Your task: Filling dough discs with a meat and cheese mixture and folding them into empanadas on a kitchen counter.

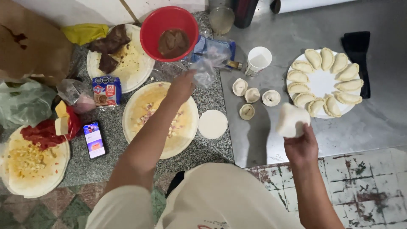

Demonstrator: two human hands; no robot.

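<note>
My right hand (302, 146) holds a folded piece of pale dough (291, 120) above the steel counter, just below a white plate (322, 83) ringed with several crimped dumplings. My left hand (181, 86) reaches forward over a round plate of filling with ham bits (161, 118), its fingers pinching a clear plastic bag (205, 70). A flat dough disc (213, 124) lies beside that plate. Several small round folded dumplings (252, 95) sit on the counter between the two plates.
A red bowl with brown paste (169, 32) stands at the back. A white cup (258, 59), a phone (94, 139), a small packet (107, 90), a plate with chocolate (121, 57), a corn-filling plate (32, 165) and a dark cloth (356, 46) surround the work area.
</note>
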